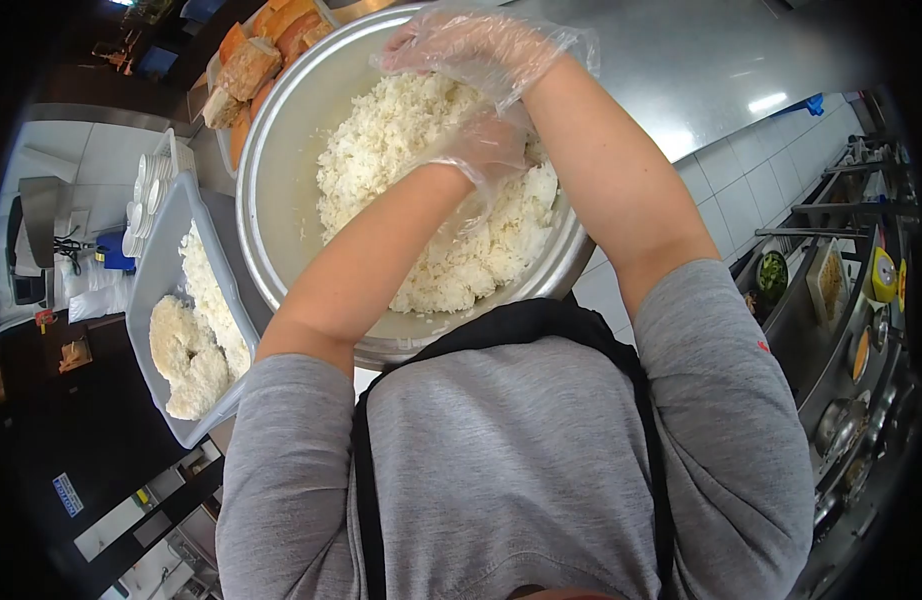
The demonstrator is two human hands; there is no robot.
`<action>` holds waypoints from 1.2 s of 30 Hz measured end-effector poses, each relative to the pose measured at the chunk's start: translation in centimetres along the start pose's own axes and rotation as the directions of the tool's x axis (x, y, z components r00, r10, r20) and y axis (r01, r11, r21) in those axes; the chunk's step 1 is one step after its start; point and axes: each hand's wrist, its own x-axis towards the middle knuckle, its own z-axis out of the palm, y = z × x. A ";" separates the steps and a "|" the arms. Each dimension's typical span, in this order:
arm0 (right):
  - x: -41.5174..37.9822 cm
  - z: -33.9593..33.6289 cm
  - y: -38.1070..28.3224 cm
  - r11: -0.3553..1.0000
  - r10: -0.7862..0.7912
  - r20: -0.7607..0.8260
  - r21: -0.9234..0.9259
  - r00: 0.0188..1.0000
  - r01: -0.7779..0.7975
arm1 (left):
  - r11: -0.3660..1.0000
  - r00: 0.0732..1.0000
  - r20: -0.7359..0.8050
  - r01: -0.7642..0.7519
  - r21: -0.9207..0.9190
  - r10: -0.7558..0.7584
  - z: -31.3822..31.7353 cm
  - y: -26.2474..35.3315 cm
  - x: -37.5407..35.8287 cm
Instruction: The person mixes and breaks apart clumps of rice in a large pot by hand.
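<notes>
Both my hands are inside a large round metal pot (pixel 264 130) and wear clear plastic gloves. White cooked rice (pixel 381 140) fills much of the pot, heaped in loose clumps. My left hand (pixel 493 148) is down against the rice near the pot's right side; its fingers are hidden by the glove and the rice. Farther up, my right hand (pixel 461 45) is at the far edge of the rice, close to the rim. Its fingers look curled inward, and what they hold, if anything, does not show.
Left of the pot, a grey plastic bin (pixel 213 290) holds more rice. Orange-brown food pieces (pixel 251 70) fill a tray at the upper left. Stacked white dishes (pixel 146 200) stand behind the bin. A steel counter (pixel 701 70) extends to the right; shelves of pans (pixel 841 420) are at far right.
</notes>
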 end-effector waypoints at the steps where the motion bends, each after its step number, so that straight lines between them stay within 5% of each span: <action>1: -0.3 -0.2 -0.2 1.000 0.009 -0.004 0.013 1.000 -0.009 | 0.994 0.985 -0.158 -0.059 0.091 0.073 0.8 -0.3 0.3; 5: -1.1 -0.1 -1.1 0.980 0.029 0.019 0.194 0.999 -0.032 | 0.985 0.968 -0.223 -0.081 0.151 0.114 2.6 -0.5 0.7; 8: -2.2 -1.0 -2.7 0.969 0.086 0.061 0.228 0.994 -0.097 | 0.988 0.996 -0.085 0.045 0.149 -0.033 2.9 -0.1 0.4; 12: -1.0 0.9 -1.3 0.950 0.015 0.032 0.310 0.999 -0.025 | 0.998 0.955 -0.294 -0.011 0.067 0.030 2.7 -0.3 0.5; 15: -0.8 1.5 -0.6 0.989 -0.046 -0.056 0.135 0.997 0.053 | 0.989 0.940 -0.341 0.044 0.139 0.006 3.2 -0.7 0.4; 17: -1.9 0.3 -1.3 0.931 0.119 0.058 0.340 0.991 -0.131 | 0.978 0.927 -0.374 0.045 0.203 0.035 3.9 -1.9 1.0; 19: -1.4 0.1 -0.3 0.978 0.085 0.017 0.190 0.996 -0.087 | 0.980 0.991 -0.134 0.040 0.194 -0.014 3.7 -2.6 1.9; 21: -1.3 -0.1 0.0 0.999 0.033 -0.014 0.031 0.999 -0.033 | 0.966 0.989 -0.135 0.088 0.245 -0.056 2.5 -2.3 1.0; 23: -2.6 -0.4 -0.6 0.960 0.040 -0.095 0.280 0.995 -0.012 | 0.946 0.986 -0.134 0.133 0.296 -0.097 -1.1 -0.5 -0.4; 25: -3.0 -0.2 -1.2 0.893 0.109 -0.061 0.445 0.992 -0.070 | 0.951 0.943 -0.153 0.306 0.047 -0.296 -5.7 1.6 -1.8; 27: -3.1 -0.2 -1.8 0.794 0.165 -0.015 0.596 0.986 -0.124 | 0.942 0.941 -0.047 0.332 -0.055 -0.334 -8.5 1.0 -2.9; 29: -3.1 -0.6 -2.4 0.815 0.215 0.026 0.546 0.976 -0.194 | 0.919 0.932 0.059 0.362 -0.154 -0.357 -9.4 0.7 -3.7; 31: -2.3 -0.4 -1.7 0.881 0.159 0.016 0.449 0.987 -0.149 | 0.942 0.866 0.395 0.336 -0.001 -0.308 -9.7 1.1 -4.5; 32: -1.9 -0.4 -1.3 0.934 0.106 0.010 0.343 0.994 -0.103 | 0.941 0.866 0.393 0.337 0.001 -0.311 -9.3 1.9 -5.2; 34: -1.6 -0.4 -1.3 0.981 0.062 -0.027 0.188 0.998 -0.056 | 0.964 0.971 0.220 0.028 0.265 -0.088 -7.8 4.1 -6.3; 36: -1.6 -0.4 -1.2 0.999 0.019 -0.055 0.028 0.998 -0.017 | 0.971 0.960 0.268 0.011 0.238 -0.077 -7.2 4.5 -5.8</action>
